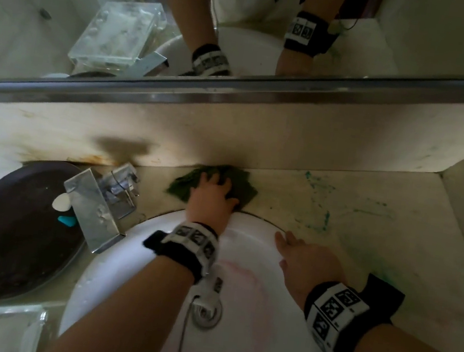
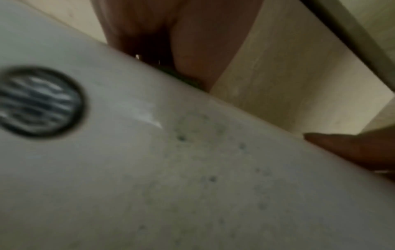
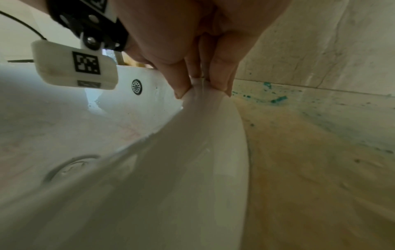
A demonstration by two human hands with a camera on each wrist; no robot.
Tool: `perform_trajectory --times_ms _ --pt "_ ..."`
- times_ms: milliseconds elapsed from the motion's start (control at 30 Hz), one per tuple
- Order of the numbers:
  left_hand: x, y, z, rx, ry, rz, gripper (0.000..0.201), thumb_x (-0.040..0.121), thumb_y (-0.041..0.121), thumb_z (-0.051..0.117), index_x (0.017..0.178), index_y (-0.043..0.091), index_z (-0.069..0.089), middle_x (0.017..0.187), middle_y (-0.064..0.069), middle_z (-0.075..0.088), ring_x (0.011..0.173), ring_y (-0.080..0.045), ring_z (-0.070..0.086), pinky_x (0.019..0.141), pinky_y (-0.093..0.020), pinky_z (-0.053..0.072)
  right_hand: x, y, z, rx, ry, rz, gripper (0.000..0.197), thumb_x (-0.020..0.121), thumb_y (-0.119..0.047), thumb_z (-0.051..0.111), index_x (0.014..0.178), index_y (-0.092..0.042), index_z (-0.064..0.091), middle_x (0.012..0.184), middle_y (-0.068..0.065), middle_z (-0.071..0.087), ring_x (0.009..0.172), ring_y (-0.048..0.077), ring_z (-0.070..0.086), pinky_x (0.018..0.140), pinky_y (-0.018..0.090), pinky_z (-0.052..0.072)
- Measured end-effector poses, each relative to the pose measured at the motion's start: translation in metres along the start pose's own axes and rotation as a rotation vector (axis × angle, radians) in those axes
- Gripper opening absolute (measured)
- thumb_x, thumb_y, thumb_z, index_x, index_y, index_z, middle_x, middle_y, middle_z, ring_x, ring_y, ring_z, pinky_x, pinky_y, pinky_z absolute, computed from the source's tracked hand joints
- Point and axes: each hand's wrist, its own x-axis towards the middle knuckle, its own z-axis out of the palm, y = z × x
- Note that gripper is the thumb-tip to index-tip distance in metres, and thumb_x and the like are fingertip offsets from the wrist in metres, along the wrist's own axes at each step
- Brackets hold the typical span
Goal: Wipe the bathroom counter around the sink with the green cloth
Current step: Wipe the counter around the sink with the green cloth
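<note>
The left hand [image 1: 213,195] presses the green cloth [image 1: 238,184] flat with spread fingers on the counter [image 1: 380,230], at the back edge against the wall, just behind the sink [image 1: 249,237] rim. The right hand [image 1: 309,264] rests on the sink's right rim, fingers straight and together, beside green smears [image 1: 323,214] on the counter's right side.

A: Where is the head view looking from?
B: It is looking steeply down over the sink [image 1: 249,237] and worktop [image 1: 389,226], facing the mirror [image 1: 70,6].
A: And the wrist views?
B: Both are sitting very near the sink rim, sharing its overflow hole [image 3: 136,87].
</note>
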Motion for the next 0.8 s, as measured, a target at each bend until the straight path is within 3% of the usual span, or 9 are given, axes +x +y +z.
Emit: perform_trajectory --times_ms 100,267,400,467,533,633,700,800 --pt "-0.001 0.019 0.006 -0.048 0.001 0.045 0.050 0.097 0.035 0.045 0.144 0.022 0.038 0.157 -0.006 0.025 0.147 -0.031 0.008 0.117 -0.053 0.017 -0.001 0.000 0.001 -0.001 0.023 0.011 0.062 0.098 -0.019 0.037 0.151 -0.023 0.005 0.160 -0.002 0.011 0.132 0.024 0.042 0.105 0.039 0.041" --pt "0.008 -0.054 -0.003 -0.069 0.055 -0.184 0.051 0.097 0.040 0.044 0.145 0.025 0.037 0.159 -0.005 0.020 0.148 -0.028 0.006 0.114 -0.054 0.027 0.001 0.001 0.002 0.027 -0.005 0.002 0.062 0.099 -0.019 0.036 0.152 -0.023 0.005 0.160 -0.003 0.011 0.137 0.024 0.037 0.109 0.039 0.038" --pt "0.009 -0.063 -0.006 -0.053 0.072 -0.258 0.051 0.098 0.039 0.041 0.146 0.023 0.035 0.159 -0.006 0.019 0.148 -0.030 0.005 0.113 -0.054 0.027 0.002 0.001 0.006 0.021 0.010 0.006 0.066 0.097 -0.018 0.040 0.152 -0.023 0.004 0.159 -0.002 0.013 0.133 0.025 0.041 0.106 0.041 0.040" --pt "0.009 -0.039 -0.002 -0.010 0.058 -0.179 0.050 0.098 0.038 0.041 0.145 0.022 0.036 0.158 -0.006 0.023 0.147 -0.031 0.009 0.112 -0.053 0.029 0.004 0.002 0.007 0.012 0.008 -0.003 0.066 0.097 -0.019 0.040 0.152 -0.023 0.004 0.159 -0.001 0.013 0.134 0.025 0.040 0.106 0.040 0.039" --pt "0.006 0.002 0.007 0.048 0.016 -0.012 0.050 0.097 0.037 0.042 0.144 0.021 0.038 0.155 -0.007 0.027 0.144 -0.033 0.016 0.109 -0.053 0.033 0.003 0.002 0.007 0.023 0.010 0.005 0.066 0.097 -0.019 0.040 0.152 -0.023 0.004 0.160 -0.002 0.011 0.135 0.024 0.039 0.107 0.040 0.038" --pt "-0.001 0.065 0.020 0.108 -0.089 0.213 0.052 0.098 0.035 0.040 0.148 0.021 0.031 0.158 -0.005 0.021 0.146 -0.033 0.010 0.114 -0.054 0.022 0.001 0.001 0.006 0.023 0.064 0.015 0.061 0.097 -0.020 0.040 0.150 -0.025 0.010 0.155 0.000 0.026 0.124 0.026 0.050 0.098 0.039 0.046" --pt "-0.005 0.080 0.024 0.092 -0.136 0.273 0.053 0.099 0.034 0.040 0.149 0.022 0.028 0.159 -0.003 0.017 0.147 -0.032 0.006 0.117 -0.052 0.015 0.000 -0.001 0.005 0.015 0.075 0.015 0.059 0.096 -0.021 0.041 0.149 -0.025 0.014 0.148 0.002 0.035 0.115 0.028 0.056 0.092 0.039 0.051" --pt "-0.002 0.053 0.019 0.026 -0.109 0.231 0.051 0.099 0.036 0.041 0.147 0.023 0.033 0.159 -0.003 0.019 0.147 -0.030 0.006 0.118 -0.049 0.016 0.000 0.000 0.003 -0.021 0.025 0.012 0.063 0.097 -0.023 0.038 0.151 -0.024 0.006 0.157 0.001 0.021 0.125 0.029 0.049 0.099 0.040 0.046"
